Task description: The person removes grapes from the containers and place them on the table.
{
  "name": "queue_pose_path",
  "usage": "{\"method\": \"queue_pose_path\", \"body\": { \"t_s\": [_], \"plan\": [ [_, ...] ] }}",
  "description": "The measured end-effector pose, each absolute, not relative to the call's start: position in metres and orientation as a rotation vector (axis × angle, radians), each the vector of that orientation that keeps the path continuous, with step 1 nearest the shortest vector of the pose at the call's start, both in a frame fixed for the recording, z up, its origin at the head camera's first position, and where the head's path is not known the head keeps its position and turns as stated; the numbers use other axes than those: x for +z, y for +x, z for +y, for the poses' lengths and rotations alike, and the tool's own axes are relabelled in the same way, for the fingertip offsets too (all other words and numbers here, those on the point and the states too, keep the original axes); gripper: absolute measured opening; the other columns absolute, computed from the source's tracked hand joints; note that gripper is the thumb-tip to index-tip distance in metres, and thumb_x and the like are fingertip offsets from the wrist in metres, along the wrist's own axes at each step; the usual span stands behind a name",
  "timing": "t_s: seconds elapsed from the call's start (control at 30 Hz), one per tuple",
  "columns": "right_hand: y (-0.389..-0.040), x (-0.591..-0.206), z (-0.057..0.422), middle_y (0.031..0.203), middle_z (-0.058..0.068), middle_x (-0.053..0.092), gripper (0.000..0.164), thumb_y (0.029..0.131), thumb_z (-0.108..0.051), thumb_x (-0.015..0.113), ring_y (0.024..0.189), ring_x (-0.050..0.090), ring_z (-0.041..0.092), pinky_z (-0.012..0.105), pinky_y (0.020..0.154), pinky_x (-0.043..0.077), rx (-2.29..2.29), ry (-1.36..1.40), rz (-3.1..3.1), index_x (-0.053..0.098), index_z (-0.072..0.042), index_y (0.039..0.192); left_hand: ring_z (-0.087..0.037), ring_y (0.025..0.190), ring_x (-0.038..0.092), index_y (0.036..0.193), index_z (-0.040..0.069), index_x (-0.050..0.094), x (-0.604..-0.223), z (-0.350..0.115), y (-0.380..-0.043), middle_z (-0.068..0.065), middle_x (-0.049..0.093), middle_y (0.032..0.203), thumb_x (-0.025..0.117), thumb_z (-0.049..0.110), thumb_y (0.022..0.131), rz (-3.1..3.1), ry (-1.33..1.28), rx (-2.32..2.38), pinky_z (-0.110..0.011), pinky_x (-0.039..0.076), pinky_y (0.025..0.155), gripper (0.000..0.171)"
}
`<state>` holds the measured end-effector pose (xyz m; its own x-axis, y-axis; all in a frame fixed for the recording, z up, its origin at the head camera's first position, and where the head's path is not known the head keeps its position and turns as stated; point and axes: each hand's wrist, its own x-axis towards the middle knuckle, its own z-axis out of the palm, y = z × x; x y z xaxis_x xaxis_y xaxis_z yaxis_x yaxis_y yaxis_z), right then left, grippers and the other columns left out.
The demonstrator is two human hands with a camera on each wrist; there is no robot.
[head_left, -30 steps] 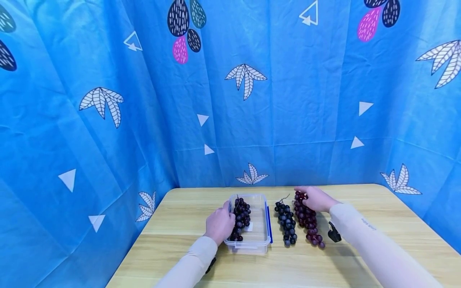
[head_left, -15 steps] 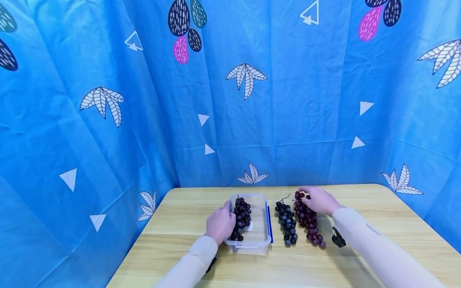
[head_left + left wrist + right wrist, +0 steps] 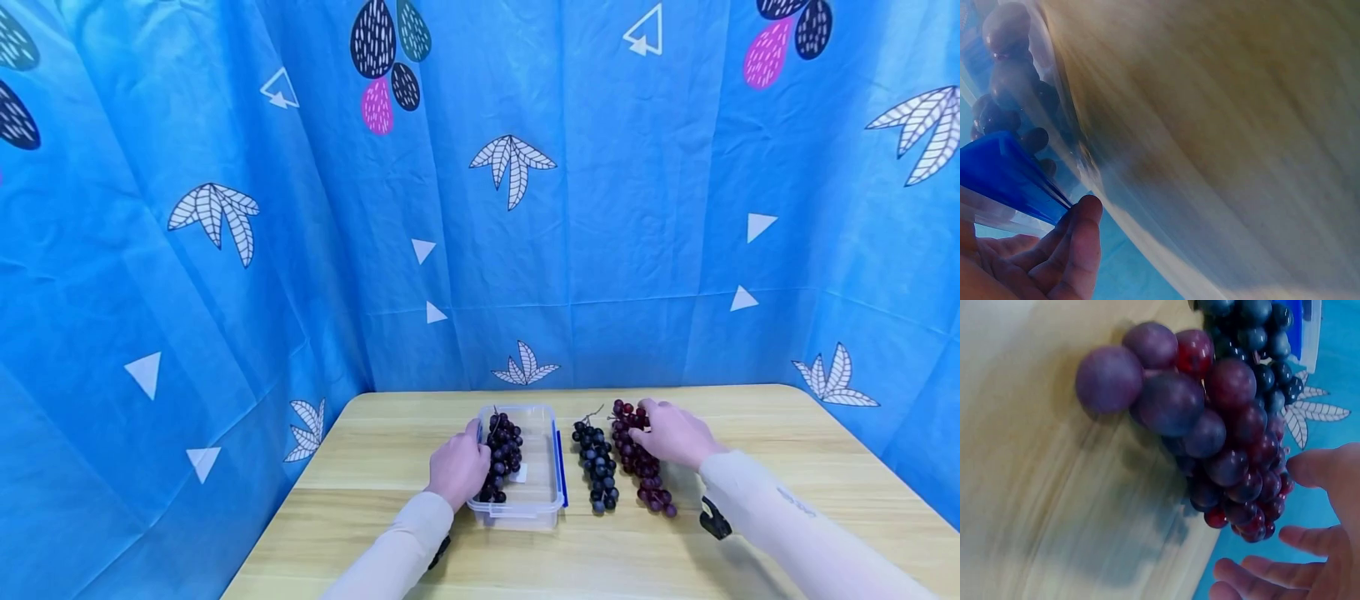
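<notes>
My left hand (image 3: 459, 467) holds the left side of a clear plastic food container (image 3: 538, 446). In the left wrist view, its fingers lie against the container's blue latch flap (image 3: 1007, 172). Inside the container, along its left wall, lies a bunch of dark purple grapes (image 3: 506, 443). My right hand (image 3: 681, 435) hovers at the right of a bunch of red grapes (image 3: 643, 464), thumb and fingers spread. The right wrist view shows a gap between the right hand (image 3: 1335, 528) and most of the red grapes (image 3: 1235, 465). Between container and red grapes lies a bunch of black grapes (image 3: 597, 463).
Everything stands on a light wooden table (image 3: 360, 467). Behind it and at both sides hangs a blue patterned curtain (image 3: 630, 250). Another blue latch flap (image 3: 561, 467) hangs down on the container's right side.
My right hand has drawn back to the right from the top of the red grapes, its fingers coming off them. The left hand, the container and the grape bunches stay in place.
</notes>
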<state>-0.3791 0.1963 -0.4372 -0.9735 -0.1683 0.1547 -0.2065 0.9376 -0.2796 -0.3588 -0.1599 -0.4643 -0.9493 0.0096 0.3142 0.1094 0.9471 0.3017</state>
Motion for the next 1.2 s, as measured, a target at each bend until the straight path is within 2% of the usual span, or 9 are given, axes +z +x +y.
{"method": "queue_pose_path", "body": {
  "t_s": [0.13,0.23,0.37,0.43,0.63,0.73,0.87,0.97,1.2],
  "plan": [
    [-0.371,-0.438,0.192,0.122,0.031,0.052,0.074,0.084,-0.047,0.060,0.099,0.056,0.044,0.058,0.077,0.047,0.459,0.284,-3.010,0.037,0.002,0.135,-0.017,0.072,0.060,0.138,0.012,0.043,-0.465,-0.160,-0.358,-0.010,0.066,0.104,0.049,0.029,0.089,-2.792,-0.083,-0.462,-0.036,0.048,0.059,0.052],
    [-0.369,-0.439,0.190,0.114,0.027,0.058,0.076,0.085,-0.045,0.058,0.079,0.062,0.034,0.050,0.069,0.050,0.477,0.292,-3.043,0.033,0.002,0.138,-0.018,0.074,0.061,0.138,0.013,0.042,-0.464,-0.160,-0.358,-0.010,0.066,0.104,0.048,0.030,0.089,-2.792,-0.079,-0.461,-0.036,0.049,0.060,0.053],
    [-0.368,-0.440,0.188,0.102,0.019,0.064,0.076,0.087,-0.043,0.057,0.056,0.051,0.017,0.037,0.053,0.045,0.493,0.290,-3.059,0.029,0.003,0.140,-0.019,0.075,0.061,0.138,0.013,0.042,-0.464,-0.159,-0.359,-0.011,0.066,0.104,0.048,0.030,0.089,-2.793,-0.079,-0.465,-0.037,0.049,0.061,0.053],
    [-0.367,-0.440,0.188,0.103,0.019,0.064,0.075,0.087,-0.043,0.057,0.055,0.049,0.016,0.034,0.050,0.042,0.494,0.291,-3.057,0.030,0.003,0.141,-0.018,0.074,0.060,0.138,0.013,0.042,-0.464,-0.160,-0.358,-0.011,0.066,0.105,0.049,0.030,0.089,-2.793,-0.081,-0.466,-0.037,0.049,0.060,0.053],
    [-0.365,-0.439,0.189,0.106,0.021,0.063,0.074,0.088,-0.044,0.055,0.058,0.051,0.017,0.034,0.048,0.041,0.485,0.302,-3.055,0.030,0.001,0.141,-0.016,0.068,0.057,0.138,0.013,0.043,-0.464,-0.160,-0.358,-0.010,0.066,0.103,0.049,0.030,0.089,-2.792,-0.089,-0.463,-0.034,0.047,0.057,0.052],
    [-0.365,-0.439,0.189,0.111,0.023,0.061,0.074,0.088,-0.043,0.056,0.065,0.055,0.019,0.038,0.052,0.046,0.471,0.298,-3.048,0.030,0.000,0.142,-0.017,0.070,0.059,0.137,0.013,0.043,-0.464,-0.160,-0.358,-0.010,0.067,0.103,0.049,0.030,0.089,-2.789,-0.088,-0.459,-0.034,0.047,0.057,0.052],
    [-0.364,-0.436,0.189,0.127,0.031,0.049,0.076,0.087,-0.045,0.056,0.063,0.057,0.020,0.041,0.054,0.049,0.485,0.281,-3.047,0.029,0.000,0.142,-0.018,0.072,0.061,0.137,0.013,0.044,-0.464,-0.160,-0.358,-0.010,0.067,0.103,0.049,0.030,0.089,-2.788,-0.084,-0.449,-0.034,0.048,0.057,0.052],
    [-0.363,-0.433,0.187,0.128,0.034,0.045,0.077,0.086,-0.047,0.056,0.061,0.056,0.020,0.038,0.049,0.047,0.480,0.257,-3.048,0.029,0.000,0.142,-0.017,0.072,0.060,0.137,0.013,0.044,-0.465,-0.160,-0.359,-0.010,0.067,0.103,0.049,0.030,0.089,-2.787,-0.083,-0.449,-0.034,0.047,0.055,0.051],
    [-0.362,-0.422,0.179,0.119,0.030,0.052,0.068,0.085,-0.043,0.060,0.095,0.058,0.042,0.051,0.061,0.050,0.370,0.260,-2.973,0.041,0.001,0.134,-0.015,0.063,0.055,0.137,0.013,0.044,-0.465,-0.160,-0.359,-0.009,0.067,0.100,0.049,0.030,0.088,-2.780,-0.095,-0.454,-0.032,0.044,0.052,0.052]
  ]
}}
